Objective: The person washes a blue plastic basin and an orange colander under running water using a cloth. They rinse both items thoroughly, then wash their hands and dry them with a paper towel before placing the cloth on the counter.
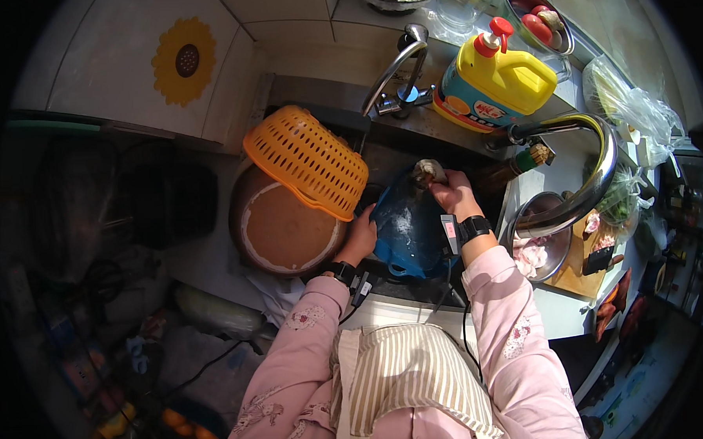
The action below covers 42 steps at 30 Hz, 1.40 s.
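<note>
A blue plastic basin [405, 235] is tilted in the dark sink [378, 153], its surface wet and shiny. My left hand [359, 238] grips its left edge, with the fingertips hidden behind the plastic. In my right hand [457, 196] is a crumpled greyish wad [428, 172], held near the basin's far edge; whether it is a cloth or a scouring pad I cannot tell. Left of the basin, an orange perforated basket [308, 159] leans upside down over a large brown round vessel [287, 228].
A chrome faucet [389, 71] rises behind the sink beside a yellow detergent jug [492, 78]. A second curved spout [605, 167] arches over the right side. Below it are a metal bowl of raw meat [532, 256] and a wooden cutting board [577, 268]. A wrapped roll [217, 310] lies left.
</note>
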Each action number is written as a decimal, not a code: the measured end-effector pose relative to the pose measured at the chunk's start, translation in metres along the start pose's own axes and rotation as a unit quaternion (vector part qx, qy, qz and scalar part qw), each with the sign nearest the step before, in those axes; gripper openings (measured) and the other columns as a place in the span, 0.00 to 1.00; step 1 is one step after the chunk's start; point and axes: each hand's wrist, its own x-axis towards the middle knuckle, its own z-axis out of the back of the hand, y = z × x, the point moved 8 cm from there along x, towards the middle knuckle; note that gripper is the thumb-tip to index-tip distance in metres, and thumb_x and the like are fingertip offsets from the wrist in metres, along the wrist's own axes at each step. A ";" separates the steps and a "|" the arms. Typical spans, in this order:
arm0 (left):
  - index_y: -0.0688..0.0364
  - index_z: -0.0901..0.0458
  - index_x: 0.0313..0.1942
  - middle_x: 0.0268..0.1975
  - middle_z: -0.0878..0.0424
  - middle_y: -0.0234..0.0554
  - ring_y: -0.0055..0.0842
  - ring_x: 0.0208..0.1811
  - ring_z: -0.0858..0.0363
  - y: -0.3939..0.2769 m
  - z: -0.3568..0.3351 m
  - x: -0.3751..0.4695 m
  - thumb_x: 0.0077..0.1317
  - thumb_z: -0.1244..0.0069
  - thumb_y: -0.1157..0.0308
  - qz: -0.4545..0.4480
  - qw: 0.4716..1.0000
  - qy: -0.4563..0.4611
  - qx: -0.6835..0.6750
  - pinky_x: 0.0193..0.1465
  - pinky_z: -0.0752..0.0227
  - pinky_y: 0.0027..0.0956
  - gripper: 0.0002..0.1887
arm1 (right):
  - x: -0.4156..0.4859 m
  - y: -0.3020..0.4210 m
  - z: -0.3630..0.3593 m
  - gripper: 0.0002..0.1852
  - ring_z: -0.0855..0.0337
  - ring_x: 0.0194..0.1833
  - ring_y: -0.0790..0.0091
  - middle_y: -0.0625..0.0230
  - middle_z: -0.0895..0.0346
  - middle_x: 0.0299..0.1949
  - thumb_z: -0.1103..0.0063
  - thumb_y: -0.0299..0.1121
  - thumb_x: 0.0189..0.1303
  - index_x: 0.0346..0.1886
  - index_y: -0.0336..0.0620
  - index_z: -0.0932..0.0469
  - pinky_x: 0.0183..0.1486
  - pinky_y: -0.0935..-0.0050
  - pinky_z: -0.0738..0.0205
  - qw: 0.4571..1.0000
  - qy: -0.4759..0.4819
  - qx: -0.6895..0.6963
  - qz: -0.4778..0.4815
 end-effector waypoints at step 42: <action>0.60 0.32 0.66 0.55 0.20 0.48 0.36 0.51 0.20 0.019 -0.004 -0.016 0.63 0.64 0.80 0.167 0.964 -0.093 -0.184 0.52 0.26 0.35 0.28 | -0.039 -0.007 0.041 0.26 0.37 0.67 0.54 0.60 0.37 0.68 0.47 0.33 0.60 0.64 0.49 0.28 0.65 0.61 0.38 -0.001 -0.031 -0.975 0.219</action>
